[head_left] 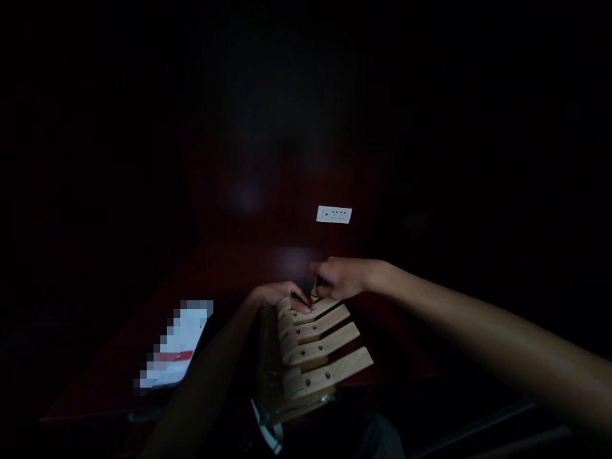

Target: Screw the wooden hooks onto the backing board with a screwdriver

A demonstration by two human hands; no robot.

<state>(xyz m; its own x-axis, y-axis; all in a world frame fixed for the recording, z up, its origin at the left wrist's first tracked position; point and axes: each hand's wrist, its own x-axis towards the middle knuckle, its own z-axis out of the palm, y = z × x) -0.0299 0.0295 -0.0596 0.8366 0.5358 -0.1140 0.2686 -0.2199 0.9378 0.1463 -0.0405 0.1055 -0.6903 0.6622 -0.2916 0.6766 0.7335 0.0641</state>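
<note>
Several pale wooden pieces [329, 376] stick out in a row from a block wrapped in clear tape [271, 376]. Dark screws [308, 382] sit in their faces. My left hand [282, 293] reaches to the farthest piece, its thumb and finger closed around a small shiny screw [310, 310] there. Above that spot, my right hand [342, 277] grips a yellow and black screwdriver [314, 296] that points downward. Most of the screwdriver is hidden by my fingers, and its tip is too dim to make out.
A lit phone or tablet screen [184, 344], partly pixelated, lies left of my left forearm on the dark red table [109, 376]. A white socket plate [333, 215] is on the panel behind. A pale strap [268, 433] hangs below the block's near end. Surroundings are very dark.
</note>
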